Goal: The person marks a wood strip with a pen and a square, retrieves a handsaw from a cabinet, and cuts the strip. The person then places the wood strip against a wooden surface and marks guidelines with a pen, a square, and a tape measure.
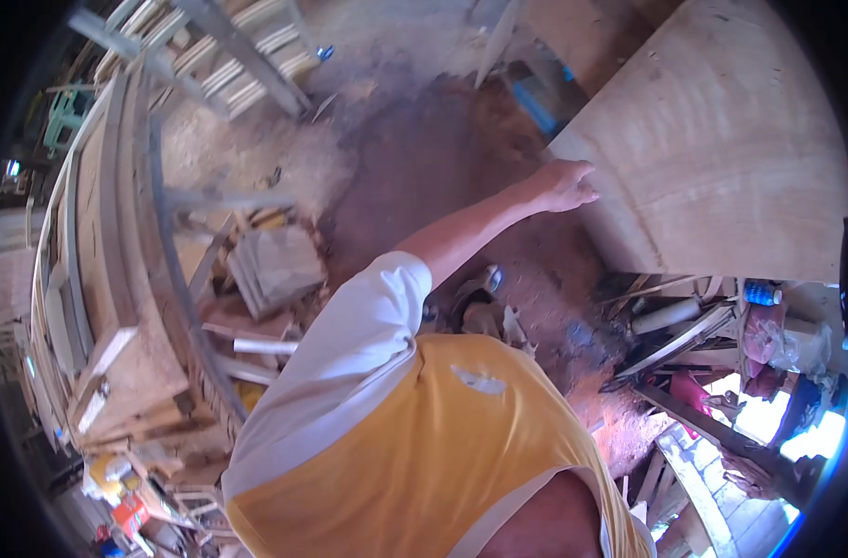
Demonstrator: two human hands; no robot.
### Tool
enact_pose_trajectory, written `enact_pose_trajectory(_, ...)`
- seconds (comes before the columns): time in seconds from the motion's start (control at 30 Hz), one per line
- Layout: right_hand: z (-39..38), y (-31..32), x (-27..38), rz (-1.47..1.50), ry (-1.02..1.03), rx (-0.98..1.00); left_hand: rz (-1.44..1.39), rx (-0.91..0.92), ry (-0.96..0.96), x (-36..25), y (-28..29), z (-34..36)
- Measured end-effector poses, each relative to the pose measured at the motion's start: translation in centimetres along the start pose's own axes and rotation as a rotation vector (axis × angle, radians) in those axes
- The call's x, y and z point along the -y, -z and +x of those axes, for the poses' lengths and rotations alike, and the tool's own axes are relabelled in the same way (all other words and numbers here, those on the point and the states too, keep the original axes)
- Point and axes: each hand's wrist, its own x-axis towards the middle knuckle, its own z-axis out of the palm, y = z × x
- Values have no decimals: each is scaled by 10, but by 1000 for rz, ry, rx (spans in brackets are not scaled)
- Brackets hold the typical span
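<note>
My left hand (565, 186) reaches across to the right, in front of the near-left edge of a large pale plywood panel (712, 139). Its fingers are curled together in a closed shape. Whatever they hold, if anything, is too small or hidden to name, and I cannot tell whether they touch the panel. The left arm comes out of a white sleeve (350, 325) on my yellow shirt (433, 428). My right hand is out of view.
A long wooden frame (117, 223) runs along the left. Stacked board offcuts (275, 265) lie on the floor beside it. Below the panel, at right, are wood scraps (675, 344), a blue-labelled bottle (761, 293) and plastic bags (796, 346). A wooden rack (247, 65) stands at far left.
</note>
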Motion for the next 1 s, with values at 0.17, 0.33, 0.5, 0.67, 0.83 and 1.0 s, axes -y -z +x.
enact_pose_trajectory(0.17, 75, 20, 73, 136, 116, -12, -71, -30, -12, -7, 39, 93)
enact_pose_trajectory(0.33, 160, 75, 193, 341, 113, -205, -103, -84, -106, -26, 80, 196)
enact_pose_trajectory(0.5, 199, 112, 262, 322, 245, -528, -138, -159, -241, -30, 110, 295)
enact_pose_trajectory(0.67, 182, 35, 320, 298, 261, -584, -46, -211, -365, -4, 143, 391)
enact_pose_trajectory(0.83, 126, -77, 213, 492, 64, -700, -306, -35, -489, -54, 97, 468)
enact_pose_trajectory(1.0, 101, -174, 384, 651, -139, -630, -301, -16, -404, -14, 120, 484)
